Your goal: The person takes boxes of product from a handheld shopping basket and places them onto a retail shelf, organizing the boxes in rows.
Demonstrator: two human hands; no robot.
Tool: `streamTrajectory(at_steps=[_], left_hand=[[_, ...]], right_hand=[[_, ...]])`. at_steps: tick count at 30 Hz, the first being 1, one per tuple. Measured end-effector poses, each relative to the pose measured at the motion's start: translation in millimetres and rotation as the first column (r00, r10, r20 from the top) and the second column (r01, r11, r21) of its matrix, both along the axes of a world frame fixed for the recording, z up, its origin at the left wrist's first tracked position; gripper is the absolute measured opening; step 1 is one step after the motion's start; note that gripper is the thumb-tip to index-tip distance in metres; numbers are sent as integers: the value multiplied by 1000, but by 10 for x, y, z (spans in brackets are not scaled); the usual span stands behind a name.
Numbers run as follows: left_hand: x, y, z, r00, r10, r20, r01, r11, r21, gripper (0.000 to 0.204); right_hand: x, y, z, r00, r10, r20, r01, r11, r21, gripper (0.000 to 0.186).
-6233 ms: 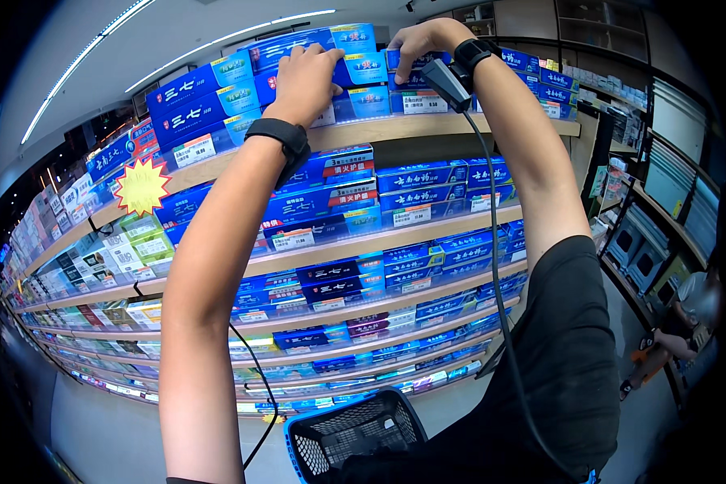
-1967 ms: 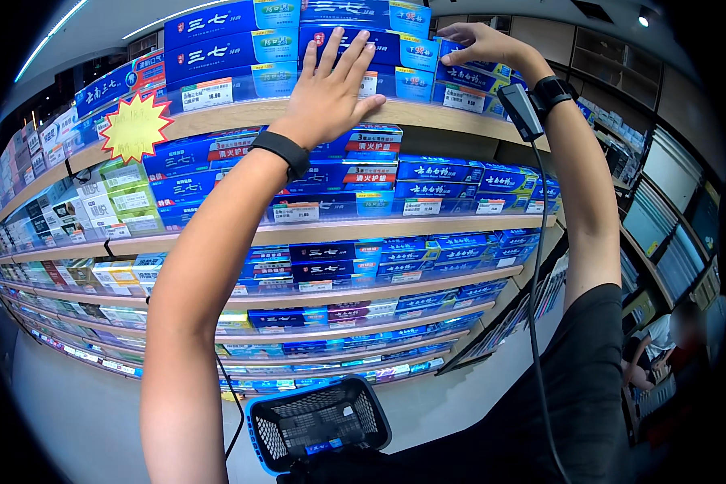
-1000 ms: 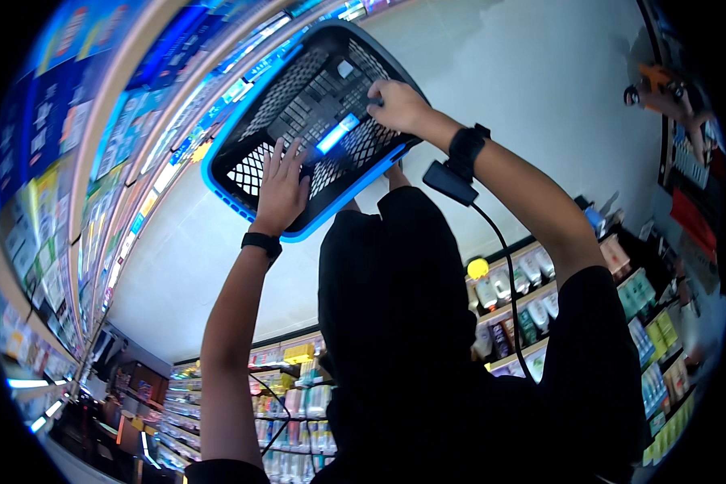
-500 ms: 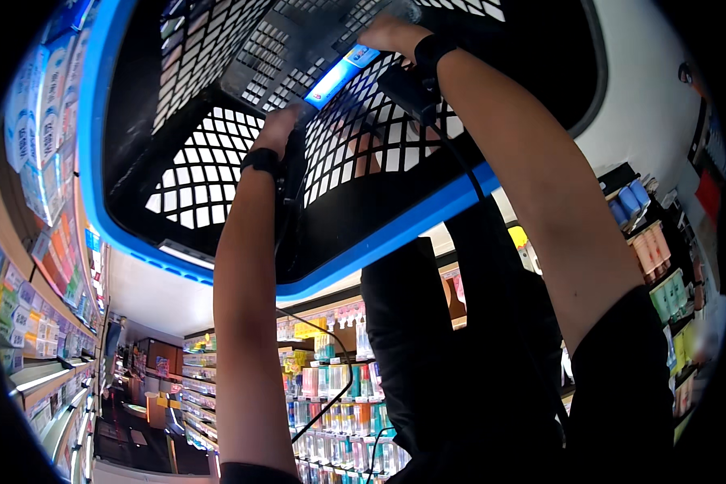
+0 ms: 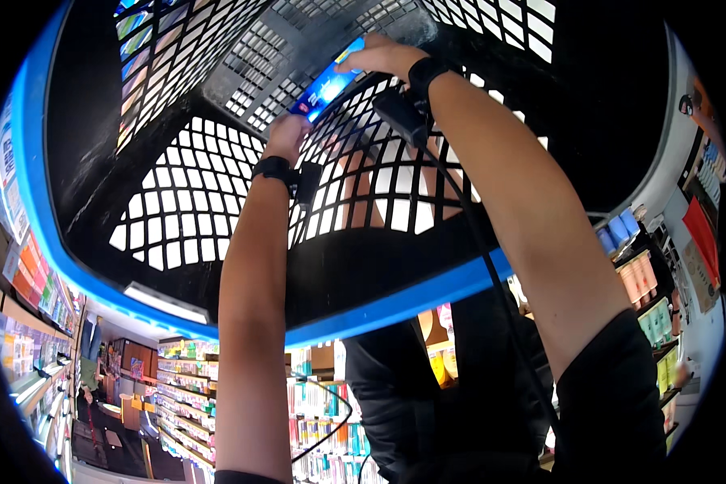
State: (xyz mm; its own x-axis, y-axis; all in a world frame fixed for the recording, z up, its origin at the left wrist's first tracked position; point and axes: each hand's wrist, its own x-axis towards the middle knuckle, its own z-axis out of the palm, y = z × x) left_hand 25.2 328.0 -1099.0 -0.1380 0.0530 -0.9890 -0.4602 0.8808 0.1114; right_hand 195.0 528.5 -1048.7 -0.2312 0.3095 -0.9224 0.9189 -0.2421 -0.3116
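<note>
A long narrow blue box [image 5: 329,87], shaped like a toothpaste carton, is held between my two hands deep inside a black mesh basket [image 5: 492,242] with a blue rim. My left hand [image 5: 287,135] has its fingers closed on the lower left end of the box. At the upper right end, my right hand [image 5: 381,58] grips it with thumb and fingers. The box lies slanted close to the grey slotted bottom; whether it touches the bottom I cannot tell. Both wrists wear black straps with small dark devices.
A black cable [image 5: 482,242] runs along my right arm across the basket's rim. Stocked shelves [image 5: 36,339] stand at the left, more shelves [image 5: 327,419] stand below the rim, and a rack of coloured tubes [image 5: 653,323] is at the right.
The basket now fills more of the view. My left hand, clearer now, closes on the box's lower end, and more of the box shows between the hands.
</note>
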Motion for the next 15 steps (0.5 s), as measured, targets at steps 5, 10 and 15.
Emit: streamTrajectory(at_steps=[5,10,15], left_hand=[[84,463,970,998,16,-67,-7,991,135,15],[362,702,2463,977,206,64,-215,917,337,61],[770,1118,4260,918,393,55,-369,797,477,69]], right_hand=[[176,181,111,987,-121,-107,138,976,169,69],[307,595,1500,946,-13,-325,217,769,601,59],[548,1034,3558,713,-179,-678,626,599,500,33]])
